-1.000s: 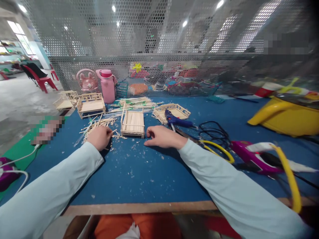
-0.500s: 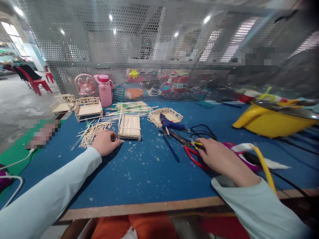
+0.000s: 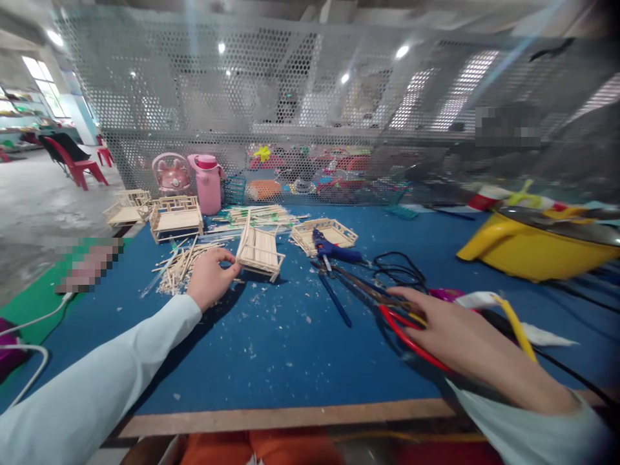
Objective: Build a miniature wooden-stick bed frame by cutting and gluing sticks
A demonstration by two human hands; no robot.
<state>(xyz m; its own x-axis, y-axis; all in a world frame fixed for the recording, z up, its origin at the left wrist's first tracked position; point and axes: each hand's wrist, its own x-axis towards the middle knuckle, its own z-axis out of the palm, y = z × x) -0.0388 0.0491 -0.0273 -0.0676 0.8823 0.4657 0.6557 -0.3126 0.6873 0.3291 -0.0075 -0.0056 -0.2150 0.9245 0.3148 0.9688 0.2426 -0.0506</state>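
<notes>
My left hand [image 3: 212,278] pinches the near left corner of a small bed [image 3: 259,248] made of thin wooden sticks, between thumb and fingertips. The little bed is tilted slightly off the blue table. My right hand [image 3: 450,326] is closed around the red handles of a pair of scissors [image 3: 400,323], whose dark blades point left and away from me. By the blade tips lies a blue glue gun [image 3: 334,248], its front resting by a stick frame [image 3: 323,236]. A blue-handled tool [image 3: 335,300] lies just below them.
Loose cut sticks [image 3: 181,265] are heaped left of the little bed, with longer sticks [image 3: 261,214] behind. Two finished stick pieces, one a small bench [image 3: 177,219], stand far left. Right are a yellow pot [image 3: 537,248] and black cable [image 3: 400,265]. Perforated metal mesh [image 3: 290,90] closes the back.
The little bed has been turned and tipped, with my left fingers now on its corner. My right hand has drawn the scissors toward me and to the right.
</notes>
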